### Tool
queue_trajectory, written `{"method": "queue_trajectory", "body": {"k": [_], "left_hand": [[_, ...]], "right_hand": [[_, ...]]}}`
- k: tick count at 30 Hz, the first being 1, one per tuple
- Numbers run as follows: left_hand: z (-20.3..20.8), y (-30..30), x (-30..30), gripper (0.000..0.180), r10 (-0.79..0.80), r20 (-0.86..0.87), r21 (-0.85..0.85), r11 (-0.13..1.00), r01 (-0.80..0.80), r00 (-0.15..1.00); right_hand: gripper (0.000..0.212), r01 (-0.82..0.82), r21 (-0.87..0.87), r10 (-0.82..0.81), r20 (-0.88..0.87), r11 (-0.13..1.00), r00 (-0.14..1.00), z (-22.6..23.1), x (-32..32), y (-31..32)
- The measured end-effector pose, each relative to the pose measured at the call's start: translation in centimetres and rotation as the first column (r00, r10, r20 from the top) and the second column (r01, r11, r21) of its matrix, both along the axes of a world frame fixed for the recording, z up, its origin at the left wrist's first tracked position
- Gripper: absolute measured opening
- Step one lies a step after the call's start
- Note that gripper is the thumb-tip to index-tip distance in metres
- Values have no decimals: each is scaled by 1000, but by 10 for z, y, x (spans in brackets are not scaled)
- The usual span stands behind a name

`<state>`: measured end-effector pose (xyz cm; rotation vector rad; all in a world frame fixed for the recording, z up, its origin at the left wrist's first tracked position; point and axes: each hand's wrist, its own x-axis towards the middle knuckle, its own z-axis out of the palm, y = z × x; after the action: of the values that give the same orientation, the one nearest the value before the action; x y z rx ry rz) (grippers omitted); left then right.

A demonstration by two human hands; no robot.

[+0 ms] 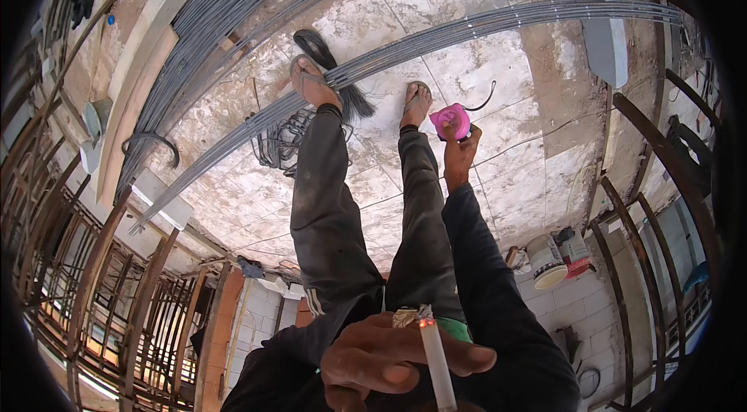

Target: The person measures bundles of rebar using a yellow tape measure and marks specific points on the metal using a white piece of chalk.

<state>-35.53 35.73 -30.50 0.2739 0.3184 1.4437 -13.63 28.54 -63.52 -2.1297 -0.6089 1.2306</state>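
Close below the camera, my left hand (366, 356) has a lit cigarette (440, 373) between its fingers, its glowing tip pointing away from me. My right arm reaches forward, and my right hand (461, 155) grips a round pink tape measure (450, 121) with a black strap hanging off it. Just beyond, a bundle of thin steel bars (498, 21) runs across the floor, passing by my left foot (313, 84). A bunch of black wire (354, 98) lies by that foot, next to a heap of bent wire pieces (280, 141).
A larger pile of long steel bars (226, 3) lies at the far left beside wooden boards (140, 73). A grey beam-like block (603, 31) supports the bars at the right. Buckets (547, 262) stand behind at right. Rusty frames (140, 311) line both sides.
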Motion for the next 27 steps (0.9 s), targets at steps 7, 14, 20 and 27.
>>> {"method": "queue_trajectory", "body": {"k": [7,14,20,27], "left_hand": [[-75,10,34,54,-34,-13,-233,972,30,999],[-399,-71,120,49,-662,-741,-669,743,-34,115],[-617,-130,86,53,-594,-580,-798,552,242,-558],[-608,-108,76,58,-708,-579,-808,434,398,-403]], "right_hand": [[54,283,-39,-285,-60,958,957,-71,0,-13],[48,273,-22,-271,70,962,960,-164,76,-27],[43,188,-119,-208,-191,975,959,-190,73,6],[49,116,-2,-113,-236,993,965,-178,65,4]]}}
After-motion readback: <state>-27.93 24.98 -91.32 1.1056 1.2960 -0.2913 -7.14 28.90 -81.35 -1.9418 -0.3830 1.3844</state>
